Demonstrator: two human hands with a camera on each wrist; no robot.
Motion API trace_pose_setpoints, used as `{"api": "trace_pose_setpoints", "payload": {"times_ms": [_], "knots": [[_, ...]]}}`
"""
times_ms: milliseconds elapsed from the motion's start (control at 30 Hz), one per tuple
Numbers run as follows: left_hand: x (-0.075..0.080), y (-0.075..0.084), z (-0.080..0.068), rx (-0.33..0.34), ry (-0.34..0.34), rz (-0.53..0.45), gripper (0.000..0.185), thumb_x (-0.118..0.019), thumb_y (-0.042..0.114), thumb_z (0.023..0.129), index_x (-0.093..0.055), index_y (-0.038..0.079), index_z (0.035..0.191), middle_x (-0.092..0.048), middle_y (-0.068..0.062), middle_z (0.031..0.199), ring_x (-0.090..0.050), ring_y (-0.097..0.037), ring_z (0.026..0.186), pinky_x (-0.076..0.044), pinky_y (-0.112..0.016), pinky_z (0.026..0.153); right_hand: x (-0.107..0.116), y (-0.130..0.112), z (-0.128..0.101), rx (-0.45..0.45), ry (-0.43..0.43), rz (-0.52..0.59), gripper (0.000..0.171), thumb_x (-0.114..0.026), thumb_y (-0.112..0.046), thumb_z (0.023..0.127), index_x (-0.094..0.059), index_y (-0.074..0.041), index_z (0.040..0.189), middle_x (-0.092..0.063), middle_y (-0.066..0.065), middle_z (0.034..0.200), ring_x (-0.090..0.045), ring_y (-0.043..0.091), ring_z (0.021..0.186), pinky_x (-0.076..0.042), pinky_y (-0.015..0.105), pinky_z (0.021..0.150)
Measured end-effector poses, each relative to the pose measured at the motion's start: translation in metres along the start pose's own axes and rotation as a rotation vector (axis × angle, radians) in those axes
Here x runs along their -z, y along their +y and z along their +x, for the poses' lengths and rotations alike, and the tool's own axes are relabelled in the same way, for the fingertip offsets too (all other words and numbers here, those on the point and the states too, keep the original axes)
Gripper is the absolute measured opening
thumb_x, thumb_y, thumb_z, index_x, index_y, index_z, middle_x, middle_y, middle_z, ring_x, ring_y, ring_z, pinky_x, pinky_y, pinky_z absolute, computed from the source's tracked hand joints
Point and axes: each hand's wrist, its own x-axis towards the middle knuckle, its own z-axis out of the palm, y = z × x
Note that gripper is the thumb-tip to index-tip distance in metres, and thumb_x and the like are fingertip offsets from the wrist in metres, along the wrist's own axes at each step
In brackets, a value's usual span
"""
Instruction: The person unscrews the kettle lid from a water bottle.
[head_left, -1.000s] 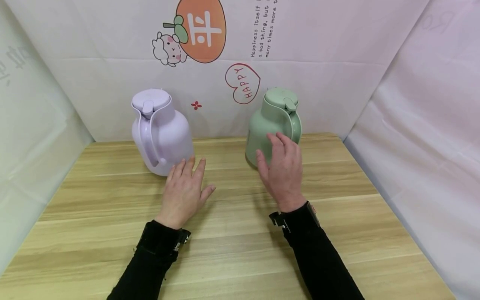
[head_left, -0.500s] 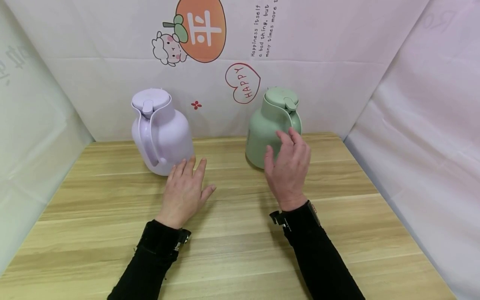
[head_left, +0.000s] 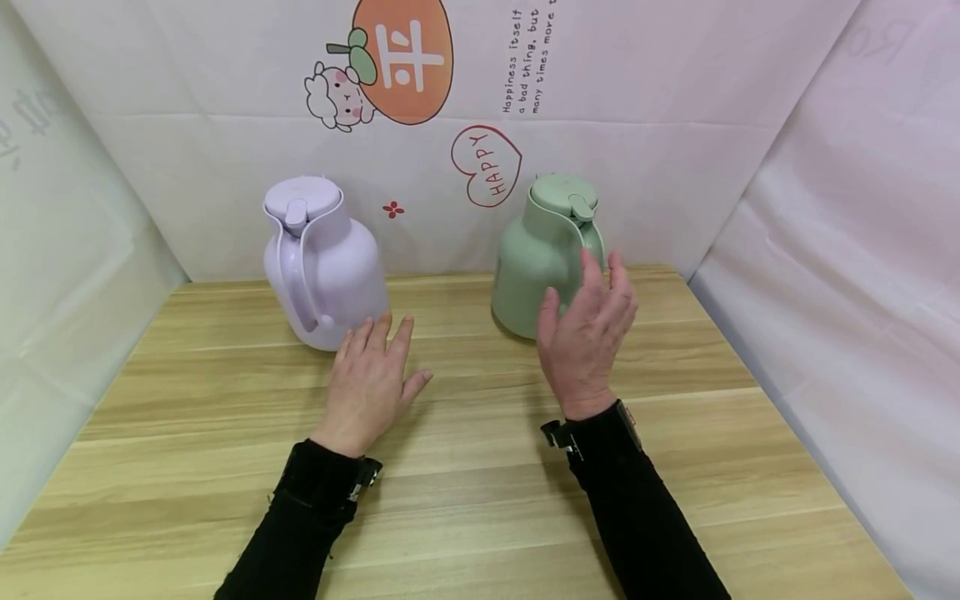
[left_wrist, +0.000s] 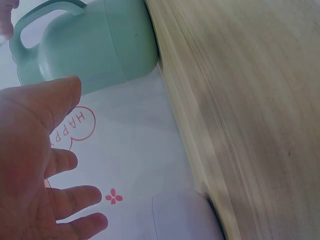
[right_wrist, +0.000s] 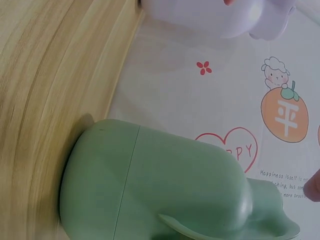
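Spread wide and holding nothing, the right hand (head_left: 587, 342) is hovering just in front of the green jug (head_left: 542, 254). Flat on the table (head_left: 480, 467), fingers straight, the left hand (head_left: 371, 387) is lying near the lilac jug (head_left: 322, 262).

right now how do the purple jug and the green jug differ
The purple jug is lilac and stands at the table's left rear, by the flat left hand; the green jug is mint and stands at the right rear, behind the raised right hand. Both stand upright with lids on, the same shape.
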Motion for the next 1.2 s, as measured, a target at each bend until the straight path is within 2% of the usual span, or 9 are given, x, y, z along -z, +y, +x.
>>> {"api": "trace_pose_setpoints", "payload": {"times_ms": [133,333,533,900,1200], "knots": [[0.000,0.000,0.000,0.001,-0.008,0.003,0.081,-0.067,0.055,0.098,-0.041,0.008,0.159,-0.044,-0.028,0.158,-0.042,-0.049,0.145,-0.033,-0.063,0.119,0.000,0.002,-0.001,-0.023,-0.011,0.010,0.068,-0.063,-0.023,0.098,-0.033,-0.004,0.157,-0.028,0.030,0.159,-0.037,0.044,0.141,-0.034,0.058,0.114],[0.000,0.000,0.000,0.004,-0.013,0.001,0.082,-0.067,0.055,0.098,-0.041,0.008,0.159,-0.043,-0.028,0.158,-0.042,-0.048,0.145,-0.033,-0.064,0.119,0.000,0.003,-0.001,-0.052,-0.048,0.039,0.073,-0.062,-0.022,0.099,-0.026,0.001,0.159,-0.024,0.030,0.161,-0.032,0.041,0.149,-0.034,0.056,0.120],[0.000,0.001,0.000,0.001,-0.011,0.003,0.081,-0.068,0.054,0.098,-0.041,0.008,0.159,-0.044,-0.028,0.158,-0.042,-0.048,0.145,-0.033,-0.063,0.119,0.002,0.003,-0.002,-0.128,-0.115,0.070,0.079,-0.062,-0.024,0.101,-0.018,0.000,0.162,-0.023,0.029,0.163,-0.027,0.036,0.155,-0.032,0.054,0.123],[-0.001,0.001,0.000,-0.003,-0.006,0.010,0.081,-0.067,0.055,0.098,-0.042,0.008,0.159,-0.044,-0.028,0.158,-0.043,-0.048,0.145,-0.033,-0.064,0.119,0.000,0.012,-0.003,-0.269,-0.208,0.161,0.079,-0.057,-0.025,0.106,-0.009,0.000,0.164,-0.027,0.031,0.160,-0.037,0.041,0.146,-0.038,0.060,0.116],[-0.002,0.001,0.000,0.002,-0.021,0.000,0.082,-0.068,0.054,0.098,-0.041,0.008,0.159,-0.042,-0.028,0.159,-0.041,-0.049,0.146,-0.031,-0.063,0.120,-0.002,0.015,-0.002,-0.331,-0.238,0.162,0.071,-0.053,-0.024,0.108,-0.015,0.001,0.163,-0.035,0.036,0.147,-0.045,0.047,0.134,-0.042,0.060,0.111]]}}
